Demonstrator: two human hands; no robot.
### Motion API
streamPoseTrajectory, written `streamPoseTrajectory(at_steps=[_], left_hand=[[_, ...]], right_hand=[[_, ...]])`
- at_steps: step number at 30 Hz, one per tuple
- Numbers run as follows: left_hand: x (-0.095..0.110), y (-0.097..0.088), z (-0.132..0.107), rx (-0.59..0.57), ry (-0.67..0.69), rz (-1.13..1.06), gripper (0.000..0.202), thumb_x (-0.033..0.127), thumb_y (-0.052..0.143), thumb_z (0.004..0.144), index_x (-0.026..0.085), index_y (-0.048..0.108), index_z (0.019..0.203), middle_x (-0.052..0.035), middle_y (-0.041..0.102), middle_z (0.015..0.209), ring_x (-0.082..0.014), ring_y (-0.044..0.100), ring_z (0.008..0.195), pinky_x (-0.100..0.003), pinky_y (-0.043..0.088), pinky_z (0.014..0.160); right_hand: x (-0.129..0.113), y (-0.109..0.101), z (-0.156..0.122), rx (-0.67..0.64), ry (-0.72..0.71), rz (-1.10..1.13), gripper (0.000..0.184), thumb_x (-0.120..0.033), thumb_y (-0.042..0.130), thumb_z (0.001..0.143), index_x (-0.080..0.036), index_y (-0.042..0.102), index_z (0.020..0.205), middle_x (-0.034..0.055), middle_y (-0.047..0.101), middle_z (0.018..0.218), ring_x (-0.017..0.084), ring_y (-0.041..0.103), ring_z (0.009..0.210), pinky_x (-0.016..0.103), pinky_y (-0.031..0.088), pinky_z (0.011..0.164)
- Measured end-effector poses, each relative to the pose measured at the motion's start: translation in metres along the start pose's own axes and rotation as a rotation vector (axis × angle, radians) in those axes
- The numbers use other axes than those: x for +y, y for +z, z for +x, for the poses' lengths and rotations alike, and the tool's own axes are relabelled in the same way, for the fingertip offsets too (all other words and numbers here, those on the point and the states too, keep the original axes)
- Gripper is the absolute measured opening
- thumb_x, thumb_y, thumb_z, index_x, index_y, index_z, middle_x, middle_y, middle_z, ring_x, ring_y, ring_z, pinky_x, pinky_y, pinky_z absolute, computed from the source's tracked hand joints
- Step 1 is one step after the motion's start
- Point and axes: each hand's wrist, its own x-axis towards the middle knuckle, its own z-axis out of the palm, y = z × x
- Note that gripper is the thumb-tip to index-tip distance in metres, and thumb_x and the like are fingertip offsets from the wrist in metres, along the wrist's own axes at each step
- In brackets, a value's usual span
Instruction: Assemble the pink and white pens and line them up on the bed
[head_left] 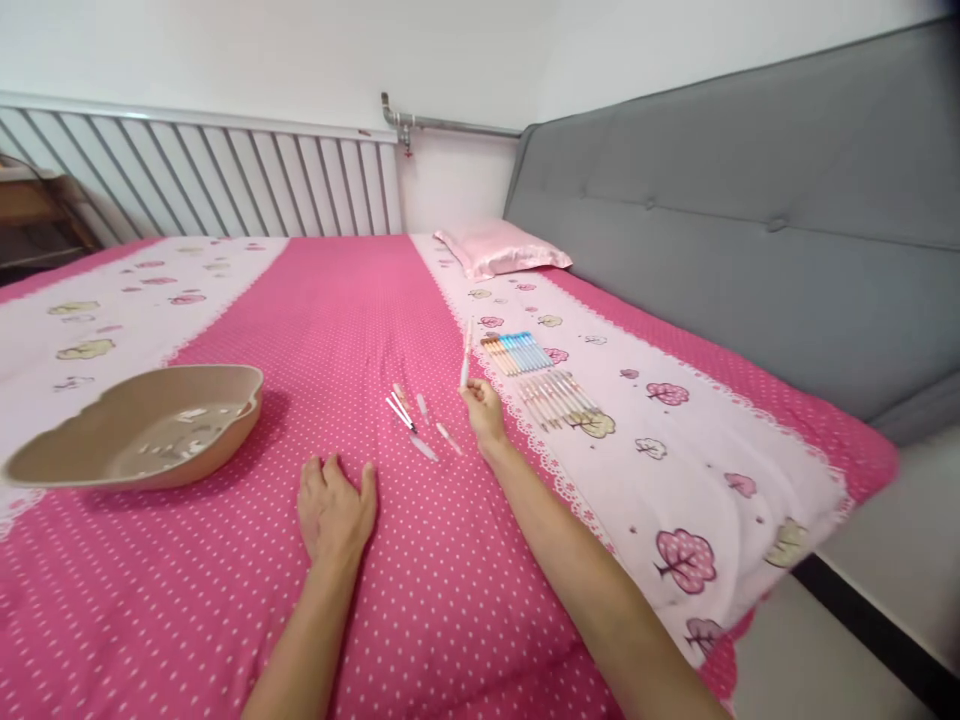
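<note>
My right hand [484, 415] pinches a slim, pale pen [466, 355] by its lower end and holds it upright above the bed. My left hand [335, 505] lies flat on the pink dotted bedspread, fingers apart, holding nothing. Between the hands, several loose pens [401, 410] with white, pink and clear parts are scattered on the cloth. Right of my right hand lies a row of blue and orange-brown pens [517, 353], set side by side. Just nearer to me is a second row of pale pens [559, 398].
A beige plastic basin [202, 385] stands at the left, with small light marks or bits inside that I cannot make out. A pink pillow [502, 247] lies by the grey padded headboard [720, 190]. Behind the bed are a white radiator [225, 180] and a pipe [465, 127].
</note>
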Motion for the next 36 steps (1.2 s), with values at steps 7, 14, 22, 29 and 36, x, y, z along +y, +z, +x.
streamPoseTrajectory(at_steps=[7,14,22,29,36], left_hand=[[-0.027,-0.021,-0.056,-0.144,0.185,0.141,0.071,0.051,0.026,0.087,0.004,0.040,0.138,-0.0215,0.040,0.142,-0.0328,0.034,0.134,-0.044,0.024,0.110],[-0.028,-0.037,-0.074,-0.106,0.274,0.194,0.066,0.047,0.026,0.088,0.003,0.044,0.135,-0.0224,0.045,0.138,-0.0327,0.040,0.129,-0.044,0.028,0.107],[-0.028,-0.037,-0.071,-0.103,0.267,0.194,0.064,0.045,0.028,0.087,0.004,0.046,0.134,-0.0216,0.047,0.137,-0.0314,0.042,0.128,-0.042,0.028,0.107],[-0.028,-0.035,-0.069,-0.087,0.260,0.210,0.063,0.044,0.028,0.087,0.006,0.047,0.133,-0.0193,0.049,0.135,-0.0305,0.045,0.125,-0.041,0.029,0.106],[-0.027,-0.033,-0.067,-0.075,0.257,0.227,0.064,0.046,0.025,0.087,0.007,0.049,0.132,-0.0175,0.051,0.134,-0.0298,0.046,0.123,-0.040,0.030,0.106]], right_hand=[[-0.015,-0.121,0.007,0.231,0.053,-0.140,0.031,-0.032,0.055,0.068,-0.013,0.064,0.091,0.0049,0.068,0.084,0.019,0.063,0.079,0.028,0.047,0.072],[-0.015,-0.225,0.001,0.365,0.185,-0.459,0.020,-0.024,0.063,0.076,-0.015,0.067,0.093,0.0061,0.068,0.093,0.021,0.062,0.092,0.033,0.046,0.086],[-0.012,-0.257,0.017,0.304,0.324,-0.693,0.032,-0.033,0.055,0.089,-0.018,0.056,0.117,0.0085,0.056,0.120,0.020,0.058,0.100,0.040,0.051,0.082],[0.002,-0.258,0.038,0.302,0.394,-0.814,0.031,-0.033,0.054,0.090,-0.018,0.055,0.117,0.0087,0.056,0.120,0.020,0.058,0.100,0.040,0.050,0.084],[0.008,-0.247,0.049,0.294,0.409,-0.890,0.031,-0.033,0.054,0.090,-0.018,0.055,0.117,0.0089,0.056,0.120,0.020,0.058,0.100,0.041,0.050,0.084]])
